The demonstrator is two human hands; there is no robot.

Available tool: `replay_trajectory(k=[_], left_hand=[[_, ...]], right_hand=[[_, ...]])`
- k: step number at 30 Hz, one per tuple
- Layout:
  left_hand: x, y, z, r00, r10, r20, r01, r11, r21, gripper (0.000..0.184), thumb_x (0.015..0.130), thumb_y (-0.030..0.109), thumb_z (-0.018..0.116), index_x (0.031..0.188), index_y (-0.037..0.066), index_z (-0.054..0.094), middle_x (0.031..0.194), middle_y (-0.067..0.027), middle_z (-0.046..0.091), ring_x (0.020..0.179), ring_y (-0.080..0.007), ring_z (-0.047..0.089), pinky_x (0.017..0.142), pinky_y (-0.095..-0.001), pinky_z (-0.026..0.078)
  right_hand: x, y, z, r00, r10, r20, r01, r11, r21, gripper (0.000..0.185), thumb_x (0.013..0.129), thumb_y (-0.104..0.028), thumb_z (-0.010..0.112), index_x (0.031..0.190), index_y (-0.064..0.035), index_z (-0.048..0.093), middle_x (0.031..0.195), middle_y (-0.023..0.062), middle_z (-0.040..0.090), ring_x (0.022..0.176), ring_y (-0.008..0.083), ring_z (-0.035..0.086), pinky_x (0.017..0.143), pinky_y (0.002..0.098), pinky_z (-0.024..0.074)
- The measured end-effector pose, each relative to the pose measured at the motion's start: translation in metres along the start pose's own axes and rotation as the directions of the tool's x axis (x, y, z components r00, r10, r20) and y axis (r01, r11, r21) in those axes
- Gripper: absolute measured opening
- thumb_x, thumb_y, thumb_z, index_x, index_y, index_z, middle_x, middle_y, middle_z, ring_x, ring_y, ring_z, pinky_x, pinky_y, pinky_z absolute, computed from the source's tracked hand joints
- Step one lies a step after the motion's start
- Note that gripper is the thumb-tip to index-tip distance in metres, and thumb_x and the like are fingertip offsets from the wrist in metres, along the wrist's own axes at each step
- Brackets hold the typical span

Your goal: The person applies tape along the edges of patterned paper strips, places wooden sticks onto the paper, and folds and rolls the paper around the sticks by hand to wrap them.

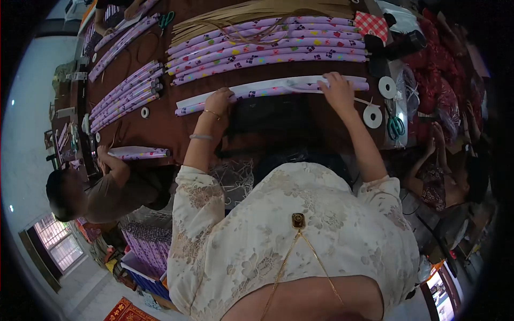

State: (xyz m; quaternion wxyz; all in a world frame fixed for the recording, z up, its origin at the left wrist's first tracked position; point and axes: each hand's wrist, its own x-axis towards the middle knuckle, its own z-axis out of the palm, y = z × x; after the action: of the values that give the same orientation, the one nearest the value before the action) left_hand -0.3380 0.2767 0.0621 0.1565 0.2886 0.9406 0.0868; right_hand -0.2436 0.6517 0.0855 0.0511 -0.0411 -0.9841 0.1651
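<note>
A roll of purple patterned wrapping paper (259, 93) lies crosswise on the table before me, a white strip of its underside showing along the far edge. At its left part my left hand (218, 101) is closed on the paper, with the fingertips partly hidden. My right hand (338, 90) rests over the right part of the roll, its fingers stretched out and apart. Just beyond, several finished-looking purple rolls (267, 52) lie side by side. A white tape roll (372, 116) sits to the right of my right hand, close to the roll's end.
Brown strips (235, 21) lie behind the rolls. Green-handled scissors (395, 127) and another tape roll (387, 86) are at the right edge. More purple rolls (126, 99) lie at left. A co-worker (101, 187) handles a roll on the left; another person's arms (428, 155) show at right.
</note>
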Motion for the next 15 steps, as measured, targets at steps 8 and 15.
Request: replay_trajectory(k=[8,15], left_hand=[[-0.001,0.009,-0.001,0.994,-0.098,0.053,0.097,0.995,0.025,0.023,0.082,0.023,0.052,0.098,0.008,0.059,0.107,-0.0091,0.056,0.099,-0.0288,0.055,0.081,-0.0386,0.046],[-0.004,0.005,0.002,0.996,-0.059,-0.062,0.058,0.998,-0.004,0.022,0.082,0.027,0.052,0.093,0.012,0.062,0.103,-0.0053,0.058,0.086,-0.0295,0.06,0.072,-0.0392,0.048]], right_hand=[[0.013,-0.043,0.061,0.975,-0.193,0.111,0.166,0.963,0.213,0.022,0.08,-0.027,0.059,0.092,-0.0084,0.062,0.088,0.0072,0.053,0.084,0.026,0.054,0.072,0.0382,0.0446],[0.019,-0.001,-0.056,0.958,0.273,-0.085,-0.037,0.414,0.91,0.018,0.086,-0.018,0.058,0.095,-0.0026,0.059,0.083,0.0074,0.062,0.072,0.0135,0.059,0.063,0.0265,0.0464]])
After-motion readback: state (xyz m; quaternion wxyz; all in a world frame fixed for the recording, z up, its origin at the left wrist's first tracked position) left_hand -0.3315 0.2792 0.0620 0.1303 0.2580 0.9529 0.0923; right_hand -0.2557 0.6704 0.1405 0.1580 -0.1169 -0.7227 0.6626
